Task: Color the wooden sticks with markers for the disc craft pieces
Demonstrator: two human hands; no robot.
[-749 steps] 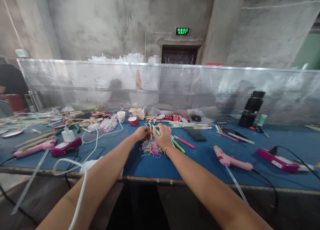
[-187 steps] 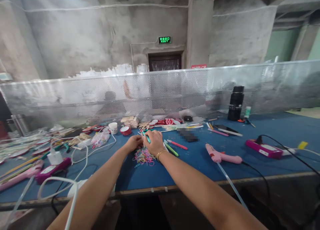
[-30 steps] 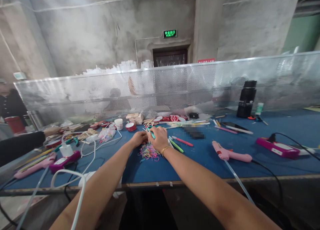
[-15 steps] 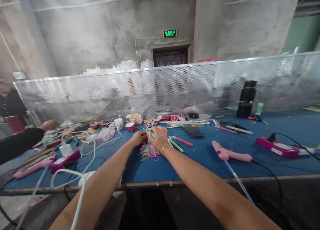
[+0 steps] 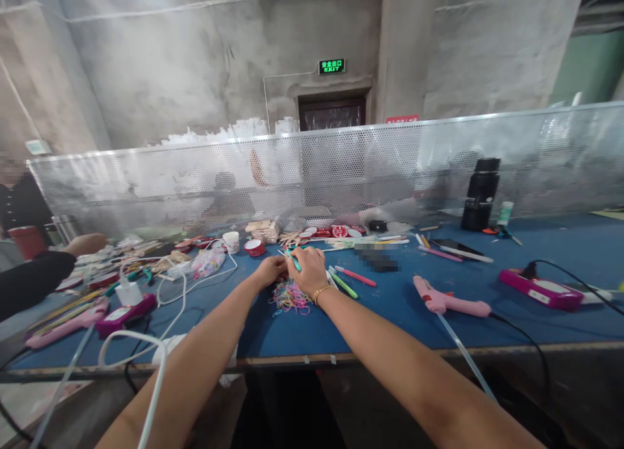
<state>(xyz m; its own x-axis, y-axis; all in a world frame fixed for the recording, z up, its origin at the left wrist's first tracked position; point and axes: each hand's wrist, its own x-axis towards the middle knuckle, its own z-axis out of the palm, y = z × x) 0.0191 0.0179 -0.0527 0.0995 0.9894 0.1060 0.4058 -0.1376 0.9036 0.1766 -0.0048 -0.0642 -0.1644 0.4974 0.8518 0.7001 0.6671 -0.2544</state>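
My right hand [image 5: 311,270] is closed around a slim teal tool [image 5: 296,262]; its kind is hard to tell at this size. Close beside it, my left hand [image 5: 272,270] has its fingers pinched together, and what they hold is hidden. Both hands meet just above a loose heap of colourful rubber bands [image 5: 291,298] on the blue table [image 5: 385,332]. Near my right wrist lie a green marker [image 5: 345,284] and a pink marker [image 5: 357,277].
A pink glue gun [image 5: 446,301] lies to the right, before a purple power strip [image 5: 541,289] and a black bottle [image 5: 481,195]. White cable [image 5: 182,293] loops on the left near a paper cup [image 5: 231,242]. A co-worker's arm [image 5: 39,280] reaches in at far left.
My hands stay nearly in place, with the right fingers shifting slightly around the teal tool. The co-worker's arm at far left has drawn back a little to the left.
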